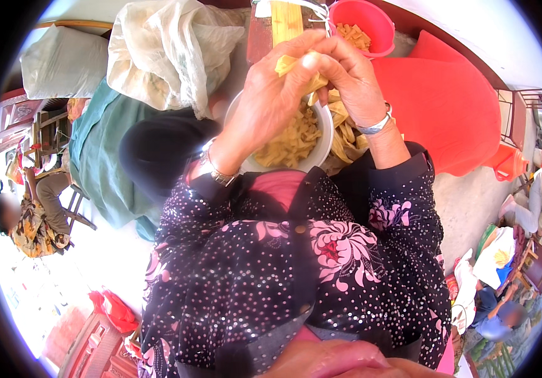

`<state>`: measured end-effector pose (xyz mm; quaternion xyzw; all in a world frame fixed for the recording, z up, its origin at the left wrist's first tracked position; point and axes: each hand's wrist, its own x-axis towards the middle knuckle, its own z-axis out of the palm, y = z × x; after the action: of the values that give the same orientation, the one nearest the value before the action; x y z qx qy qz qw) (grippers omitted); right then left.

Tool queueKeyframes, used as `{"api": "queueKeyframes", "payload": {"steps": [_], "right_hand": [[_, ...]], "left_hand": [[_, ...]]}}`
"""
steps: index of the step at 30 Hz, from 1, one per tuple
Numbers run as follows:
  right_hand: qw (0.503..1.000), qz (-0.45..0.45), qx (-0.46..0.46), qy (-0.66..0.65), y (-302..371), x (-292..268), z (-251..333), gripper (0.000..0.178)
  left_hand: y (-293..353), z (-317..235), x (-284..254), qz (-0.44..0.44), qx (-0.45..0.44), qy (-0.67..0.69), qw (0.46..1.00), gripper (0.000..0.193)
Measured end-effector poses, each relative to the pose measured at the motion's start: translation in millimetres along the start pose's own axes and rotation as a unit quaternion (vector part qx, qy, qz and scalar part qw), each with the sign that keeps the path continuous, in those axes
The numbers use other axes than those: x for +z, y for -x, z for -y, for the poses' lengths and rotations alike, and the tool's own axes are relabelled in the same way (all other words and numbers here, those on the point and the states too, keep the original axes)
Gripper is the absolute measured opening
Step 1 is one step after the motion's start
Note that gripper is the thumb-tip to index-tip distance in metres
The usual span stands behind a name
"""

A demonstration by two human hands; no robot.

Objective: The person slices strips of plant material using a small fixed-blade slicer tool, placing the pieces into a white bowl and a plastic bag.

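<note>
My two hands are raised together over a white tub (329, 135). My left hand (271, 85) is closed on a folded yellow strip (288, 65); whether it is leaf, husk or paper, I cannot tell. From the other side, my right hand (354, 79) pinches the same strip, its thumb and fingers bent at the fold. Inside the tub lies a heap of small folded yellow pieces (293, 142). Longer loose yellow strips (345, 133) lie just right of the tub, below my right wrist. My hands partly hide the far side of the tub.
Beyond my hands stand a wooden bench (283, 22) with white string (314, 7) and a pink bucket (381, 28) holding similar pieces. A whitish plastic sack (164, 53) and green cloth (107, 157) lie left, a red cloth (441, 113) right. Other people sit at both sides.
</note>
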<state>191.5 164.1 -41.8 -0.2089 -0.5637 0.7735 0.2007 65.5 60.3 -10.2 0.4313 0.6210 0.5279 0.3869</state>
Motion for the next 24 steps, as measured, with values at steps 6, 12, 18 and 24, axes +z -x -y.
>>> {"api": "queueKeyframes", "payload": {"steps": [6, 12, 18, 24], "right_hand": [[0.998, -0.022, -0.014, 0.061, 3.9, 1.5, -4.0, 0.039], [0.977, -0.002, -0.038, 0.209, 16.7, 1.7, -6.7, 0.027], [0.959, -0.030, -0.061, 0.274, 38.4, -13.5, -2.1, 0.024], [0.956, -0.041, -0.052, 0.285, 56.6, -22.2, -1.9, 0.024]], "left_hand": [[9.9, 6.1, -3.1, 0.061, -0.081, 0.274, 0.956, 0.049], [19.1, 19.8, -15.8, 0.099, -0.150, 0.475, 0.862, 0.053], [23.6, 24.9, -37.2, 0.080, -0.175, 0.555, 0.809, 0.046], [23.7, 32.5, -48.3, 0.093, -0.158, 0.566, 0.804, 0.045]]}}
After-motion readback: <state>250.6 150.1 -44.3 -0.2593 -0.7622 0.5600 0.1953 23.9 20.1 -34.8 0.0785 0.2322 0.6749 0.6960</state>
